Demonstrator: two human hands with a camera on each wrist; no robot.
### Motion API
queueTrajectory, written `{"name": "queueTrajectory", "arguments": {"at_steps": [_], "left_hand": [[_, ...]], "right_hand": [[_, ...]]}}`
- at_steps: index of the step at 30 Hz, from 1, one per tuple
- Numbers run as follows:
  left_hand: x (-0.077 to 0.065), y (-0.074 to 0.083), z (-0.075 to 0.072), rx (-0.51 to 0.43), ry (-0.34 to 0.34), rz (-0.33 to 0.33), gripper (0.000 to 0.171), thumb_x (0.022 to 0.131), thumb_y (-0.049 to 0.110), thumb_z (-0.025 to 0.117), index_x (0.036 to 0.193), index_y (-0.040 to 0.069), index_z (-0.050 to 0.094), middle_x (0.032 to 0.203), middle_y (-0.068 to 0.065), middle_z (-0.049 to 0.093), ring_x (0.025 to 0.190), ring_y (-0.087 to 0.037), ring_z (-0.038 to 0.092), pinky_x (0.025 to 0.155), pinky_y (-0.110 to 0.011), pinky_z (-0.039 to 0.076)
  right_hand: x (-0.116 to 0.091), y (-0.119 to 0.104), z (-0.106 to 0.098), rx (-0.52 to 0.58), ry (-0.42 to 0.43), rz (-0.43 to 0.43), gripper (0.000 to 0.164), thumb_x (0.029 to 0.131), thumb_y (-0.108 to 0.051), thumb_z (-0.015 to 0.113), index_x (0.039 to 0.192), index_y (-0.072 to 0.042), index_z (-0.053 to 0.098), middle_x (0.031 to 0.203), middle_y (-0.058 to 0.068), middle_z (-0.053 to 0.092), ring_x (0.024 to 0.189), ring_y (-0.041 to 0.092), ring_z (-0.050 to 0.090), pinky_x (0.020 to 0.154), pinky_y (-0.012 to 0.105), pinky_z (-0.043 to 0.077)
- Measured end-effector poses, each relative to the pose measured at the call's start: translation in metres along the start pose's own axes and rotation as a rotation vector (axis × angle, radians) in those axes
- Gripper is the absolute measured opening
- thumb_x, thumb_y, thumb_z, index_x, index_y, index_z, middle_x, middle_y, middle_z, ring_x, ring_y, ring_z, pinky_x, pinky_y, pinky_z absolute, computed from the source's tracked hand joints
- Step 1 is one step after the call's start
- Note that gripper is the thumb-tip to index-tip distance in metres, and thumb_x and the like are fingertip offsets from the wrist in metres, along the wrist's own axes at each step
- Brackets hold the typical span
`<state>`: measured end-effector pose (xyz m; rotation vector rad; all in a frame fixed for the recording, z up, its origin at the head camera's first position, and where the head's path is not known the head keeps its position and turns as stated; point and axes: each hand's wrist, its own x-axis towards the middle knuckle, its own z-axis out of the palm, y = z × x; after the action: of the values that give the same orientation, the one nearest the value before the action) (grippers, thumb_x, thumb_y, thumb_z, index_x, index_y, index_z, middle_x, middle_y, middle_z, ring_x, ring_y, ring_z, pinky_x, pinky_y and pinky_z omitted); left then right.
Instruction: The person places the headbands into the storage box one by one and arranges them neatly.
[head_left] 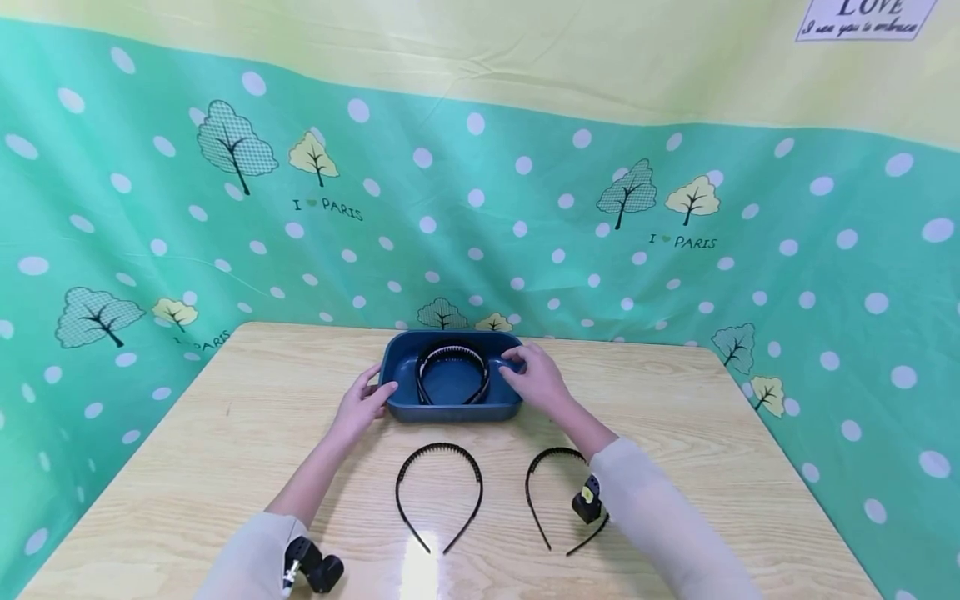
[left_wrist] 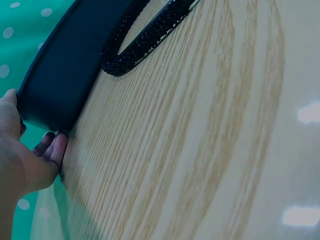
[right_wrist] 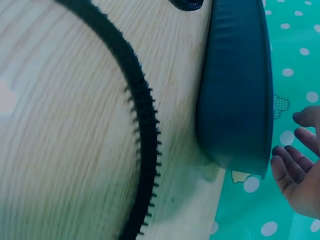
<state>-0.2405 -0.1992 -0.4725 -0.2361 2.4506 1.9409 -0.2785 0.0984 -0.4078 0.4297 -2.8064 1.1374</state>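
A dark blue rectangular bin (head_left: pixel 453 413) stands toward the back of the table with black headbands (head_left: pixel 422 379) lying inside it. My left hand (head_left: pixel 363 406) grips the bin's left end, thumb at the rim and fingers low on the outside, as the left wrist view shows. At the right end, my right hand (head_left: pixel 536 379) is by the rim with loosely bent fingers; the right wrist view shows nothing held in it. In front of the bin lie two black toothed headbands, a middle headband (head_left: pixel 440 446) and a right headband (head_left: pixel 533 468), the latter partly hidden by my right sleeve.
The light wooden table (head_left: pixel 262 400) reaches back to a green dotted cloth (head_left: pixel 517 258) hanging behind and at both sides. Small black cameras sit on my sleeves, the left camera (head_left: pixel 324 573) and the right camera (head_left: pixel 587 504).
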Motion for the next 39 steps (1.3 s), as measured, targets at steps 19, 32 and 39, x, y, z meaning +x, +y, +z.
{"name": "queueTrajectory", "arguments": {"at_steps": [19, 32, 39], "left_hand": [[0.001, -0.003, -0.002, -0.002, -0.002, -0.008, 0.066, 0.093, 0.038, 0.056, 0.148, 0.016, 0.027, 0.136, -0.025, 0.047, 0.107, -0.023, 0.057, 0.083, -0.03, 0.053], [0.001, -0.003, -0.001, 0.004, -0.004, 0.0, 0.067, 0.092, 0.04, 0.056, 0.148, 0.015, 0.028, 0.134, -0.025, 0.048, 0.104, -0.021, 0.057, 0.081, -0.028, 0.053], [0.002, -0.003, 0.0, 0.0, 0.006, 0.003, 0.065, 0.092, 0.037, 0.058, 0.147, 0.015, 0.03, 0.132, -0.025, 0.05, 0.097, -0.016, 0.058, 0.077, -0.023, 0.053]], "right_hand": [[-0.021, 0.019, -0.035, -0.1, -0.024, -0.06, 0.028, 0.088, -0.021, 0.064, 0.111, -0.006, 0.065, 0.107, 0.01, 0.06, 0.076, 0.016, 0.056, 0.067, 0.029, 0.048], [-0.046, 0.036, -0.056, -0.162, -0.073, -0.078, 0.028, 0.087, -0.019, 0.066, 0.11, -0.004, 0.065, 0.102, 0.014, 0.058, 0.071, 0.013, 0.052, 0.062, 0.026, 0.044], [-0.057, 0.046, -0.063, -0.17, -0.128, -0.099, 0.025, 0.086, -0.017, 0.066, 0.107, -0.005, 0.066, 0.099, 0.015, 0.058, 0.067, 0.011, 0.05, 0.057, 0.022, 0.043]]}}
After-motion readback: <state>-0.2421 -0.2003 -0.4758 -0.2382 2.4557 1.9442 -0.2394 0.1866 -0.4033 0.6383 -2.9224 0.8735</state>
